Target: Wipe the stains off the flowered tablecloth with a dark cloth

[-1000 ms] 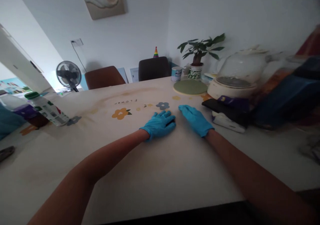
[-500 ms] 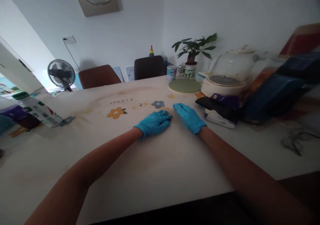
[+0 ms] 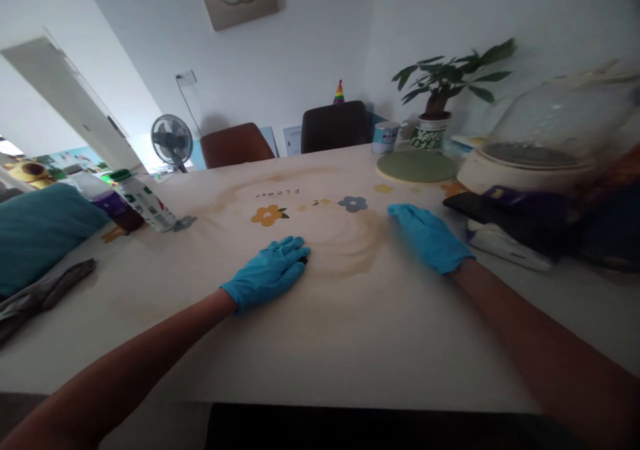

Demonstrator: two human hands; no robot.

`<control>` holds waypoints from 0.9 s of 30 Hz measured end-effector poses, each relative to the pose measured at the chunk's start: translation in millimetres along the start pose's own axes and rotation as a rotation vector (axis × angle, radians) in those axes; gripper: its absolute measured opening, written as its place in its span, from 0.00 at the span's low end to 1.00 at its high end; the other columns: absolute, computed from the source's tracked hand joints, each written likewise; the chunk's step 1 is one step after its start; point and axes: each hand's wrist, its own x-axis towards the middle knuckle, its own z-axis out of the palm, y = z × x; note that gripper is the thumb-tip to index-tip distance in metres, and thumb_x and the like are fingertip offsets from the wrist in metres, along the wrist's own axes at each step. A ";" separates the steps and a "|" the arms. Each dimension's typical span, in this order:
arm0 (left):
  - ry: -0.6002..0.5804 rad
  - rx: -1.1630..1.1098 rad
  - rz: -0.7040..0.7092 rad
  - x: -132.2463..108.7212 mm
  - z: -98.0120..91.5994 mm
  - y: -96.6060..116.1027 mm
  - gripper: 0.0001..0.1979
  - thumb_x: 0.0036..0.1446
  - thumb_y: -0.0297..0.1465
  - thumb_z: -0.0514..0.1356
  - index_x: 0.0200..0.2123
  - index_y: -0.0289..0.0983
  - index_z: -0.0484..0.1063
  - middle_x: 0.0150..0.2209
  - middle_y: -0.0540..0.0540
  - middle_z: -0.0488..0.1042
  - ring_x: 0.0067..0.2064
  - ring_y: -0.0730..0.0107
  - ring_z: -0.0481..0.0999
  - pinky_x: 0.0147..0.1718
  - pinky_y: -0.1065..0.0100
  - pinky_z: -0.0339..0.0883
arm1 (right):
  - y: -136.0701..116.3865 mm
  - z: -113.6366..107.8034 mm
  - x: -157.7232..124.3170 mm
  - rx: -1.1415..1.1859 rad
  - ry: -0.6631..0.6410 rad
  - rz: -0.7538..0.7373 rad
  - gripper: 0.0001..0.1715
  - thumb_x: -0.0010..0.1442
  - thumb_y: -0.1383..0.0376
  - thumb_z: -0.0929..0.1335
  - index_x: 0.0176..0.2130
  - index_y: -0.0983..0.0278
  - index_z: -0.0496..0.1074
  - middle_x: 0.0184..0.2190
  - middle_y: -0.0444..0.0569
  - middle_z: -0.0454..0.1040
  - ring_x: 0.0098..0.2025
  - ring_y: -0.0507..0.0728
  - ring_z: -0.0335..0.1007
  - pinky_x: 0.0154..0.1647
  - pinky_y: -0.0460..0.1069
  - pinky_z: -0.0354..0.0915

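Both my hands wear blue gloves and lie flat, palm down, on a cream tablecloth [image 3: 320,330] printed with small flowers and the word FLOWER. My left hand [image 3: 267,273] rests near the middle with its fingers stretched toward a brownish ring-shaped stain [image 3: 345,237]. My right hand [image 3: 430,237] lies to the right of that stain, fingers extended and together. Neither hand holds anything. The two hands are well apart.
A white bottle with a green cap [image 3: 143,200] stands at the left near a teal cushion [image 3: 35,233] and a grey cloth [image 3: 43,293]. On the right sit a glass-domed appliance [image 3: 540,150], a black device [image 3: 480,207], a green round mat [image 3: 415,167], a cup [image 3: 386,137] and a potted plant [image 3: 443,103]. Two chairs stand behind the table.
My hands, which lay close together, have slid apart: the left one toward me and leftward, the right one to the right. The view has turned left.
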 end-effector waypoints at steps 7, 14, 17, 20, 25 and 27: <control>0.132 0.057 -0.488 -64.3 -33.2 -90.9 0.33 0.75 0.46 0.46 0.77 0.46 0.66 0.82 0.45 0.54 0.83 0.49 0.49 0.82 0.43 0.40 | -3.1 -3.7 2.0 -0.023 -0.010 0.036 0.31 0.72 0.56 0.61 0.63 0.64 0.80 0.72 0.61 0.73 0.76 0.69 0.68 0.81 0.64 0.58; 0.348 0.119 -0.924 -96.1 -62.1 -161.6 0.30 0.73 0.38 0.45 0.69 0.32 0.71 0.76 0.34 0.67 0.77 0.50 0.64 0.77 0.54 0.56 | -7.5 -4.7 3.8 -0.020 -0.009 0.071 0.31 0.70 0.56 0.61 0.62 0.64 0.79 0.72 0.64 0.73 0.76 0.72 0.67 0.81 0.66 0.58; 0.375 0.133 -1.025 -83.4 -69.0 -180.0 0.28 0.73 0.36 0.44 0.59 0.29 0.77 0.65 0.27 0.77 0.68 0.42 0.75 0.70 0.50 0.67 | -15.4 -5.8 2.8 -0.020 -0.025 0.099 0.33 0.69 0.55 0.61 0.64 0.65 0.78 0.73 0.63 0.72 0.77 0.72 0.65 0.82 0.64 0.56; 0.400 0.128 -1.053 -59.7 -72.3 -191.0 0.26 0.73 0.34 0.44 0.54 0.31 0.80 0.61 0.28 0.80 0.64 0.43 0.79 0.65 0.53 0.72 | -19.6 -5.9 2.4 -0.018 -0.040 0.156 0.39 0.70 0.52 0.59 0.69 0.67 0.75 0.75 0.62 0.69 0.79 0.70 0.62 0.82 0.62 0.54; 0.439 0.097 -0.999 -27.9 -75.6 -199.6 0.24 0.74 0.34 0.47 0.56 0.32 0.80 0.63 0.32 0.80 0.64 0.49 0.79 0.64 0.59 0.71 | -2.3 -3.6 6.2 -0.107 -0.061 0.168 0.42 0.70 0.53 0.57 0.73 0.68 0.72 0.78 0.63 0.65 0.80 0.67 0.59 0.82 0.57 0.52; 0.451 0.086 -1.004 -23.3 -77.1 -202.2 0.24 0.75 0.36 0.48 0.57 0.31 0.80 0.63 0.30 0.80 0.64 0.47 0.79 0.64 0.58 0.71 | 10.6 -2.1 9.0 -0.157 -0.062 0.118 0.40 0.69 0.56 0.58 0.72 0.65 0.74 0.77 0.63 0.66 0.80 0.67 0.61 0.82 0.58 0.53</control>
